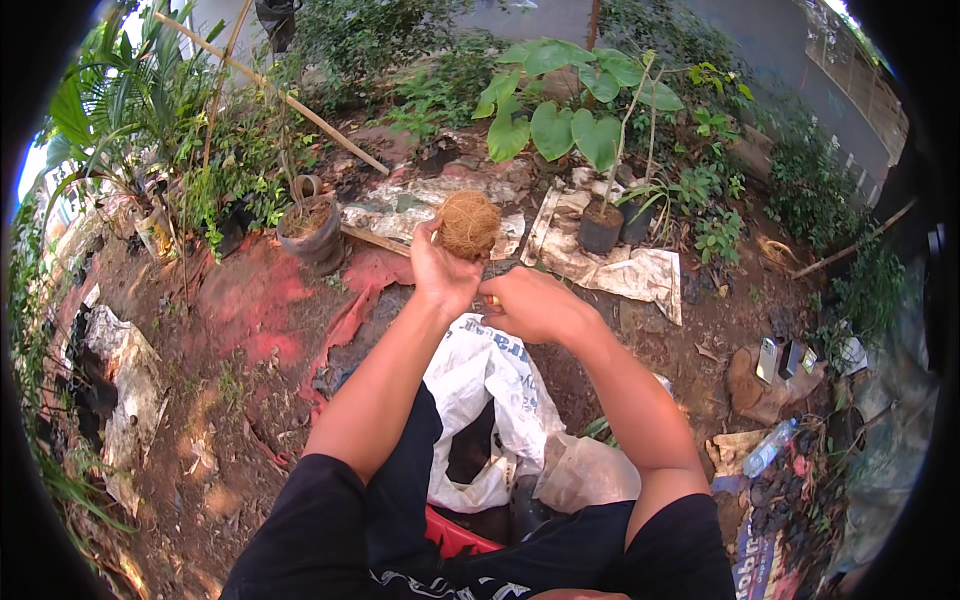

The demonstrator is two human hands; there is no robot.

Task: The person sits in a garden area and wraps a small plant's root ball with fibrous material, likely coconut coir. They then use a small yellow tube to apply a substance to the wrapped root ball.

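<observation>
A round ball of brown coconut fibre (pixel 469 223) rests in my left hand (pixel 445 281), held up in front of me with the fingers curled around its underside. Close beside that wrist, my right hand (pixel 536 304) is closed on a small yellow object (pixel 493 300); most of it is hidden by the fingers, so its kind cannot be told. Below both hands, a white woven sack (pixel 495 367) with printed writing stands with its mouth gaping, dark inside. A cloudy plastic bag (pixel 589 472) lies against it, near my legs.
Ahead are a potted plant (pixel 311 232), a black-bagged sapling (pixel 600 229) on old sacking, and a leaning bamboo pole (pixel 300 109). To the right, a phone (pixel 766 360) lies on a stone (pixel 742 386), above a plastic bottle (pixel 770 448). Something red (pixel 461 532) is beneath me.
</observation>
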